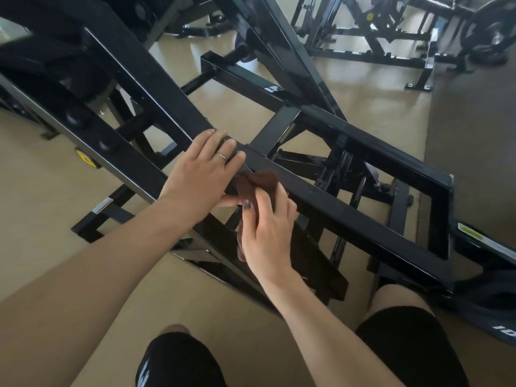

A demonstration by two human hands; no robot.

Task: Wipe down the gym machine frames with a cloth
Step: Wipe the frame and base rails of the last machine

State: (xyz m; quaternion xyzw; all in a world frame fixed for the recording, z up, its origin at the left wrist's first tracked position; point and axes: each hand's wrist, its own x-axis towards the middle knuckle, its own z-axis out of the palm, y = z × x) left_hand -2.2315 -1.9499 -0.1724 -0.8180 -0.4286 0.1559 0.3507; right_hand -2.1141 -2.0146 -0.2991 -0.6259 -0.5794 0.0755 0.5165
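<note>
I've got my left hand (201, 169) flat on the top of the slanted black beam (321, 196), fingers straight, bracing me. My right hand (265, 233) is bunched around the brown cloth (258, 181), and the cloth is pressed against the near face of that same beam, just beside my left fingertips. So I'm mid-wipe, working the side of this rail. How much is done? Hard to call: the black paint shines everywhere, and I can't tell wiped metal from unwiped. My guess is there's plenty left: the rest of this beam down toward the corner, the parallel beam (377, 143) behind it, the cross brace (276, 129) between them, the lower bars. Beyond, across the floor (377, 99), more machines (377, 37) stand waiting, well apart from me.
</note>
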